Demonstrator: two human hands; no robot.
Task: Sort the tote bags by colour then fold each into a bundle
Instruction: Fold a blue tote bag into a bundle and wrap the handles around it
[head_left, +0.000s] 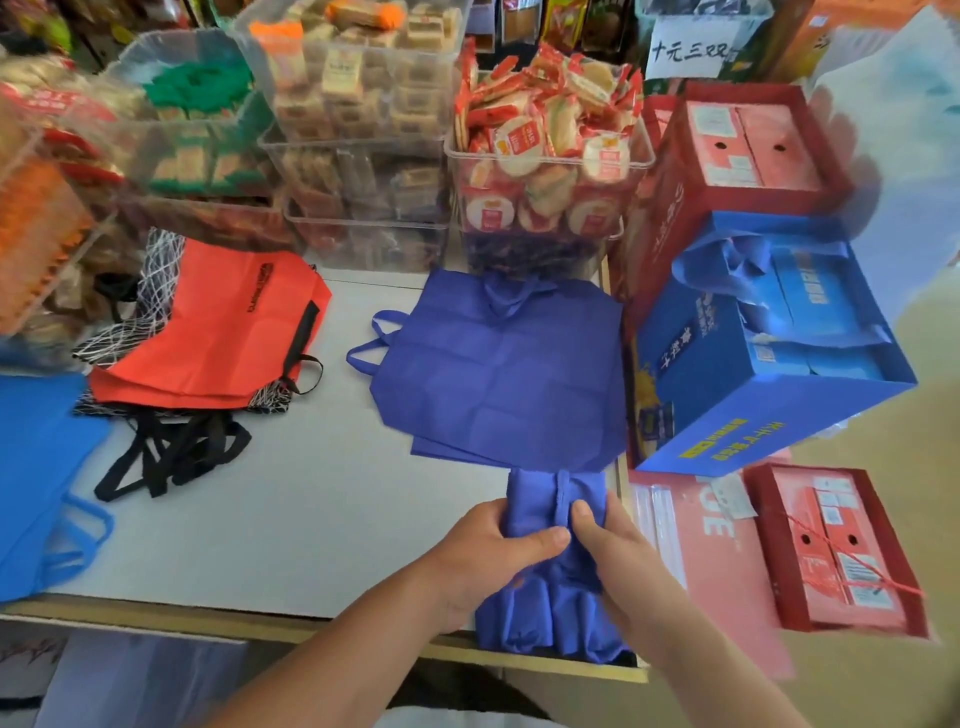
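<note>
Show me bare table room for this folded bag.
Bare white tabletop runs between the flat red fabric tote bags and the flat dark blue fabric tote bags, widening toward the front edge. Crowded: clear plastic snack bins behind, blue cardboard gift box on the right.

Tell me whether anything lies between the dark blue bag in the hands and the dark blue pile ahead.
Nothing visible does. The left hand and right hand grip the folded dark blue bag at the near edge of the table, and its far end meets the dark blue pile directly ahead.

A folded blue tote bag (540, 618) is pinched by the left hand (483, 551) and right hand (623, 558)
</note>
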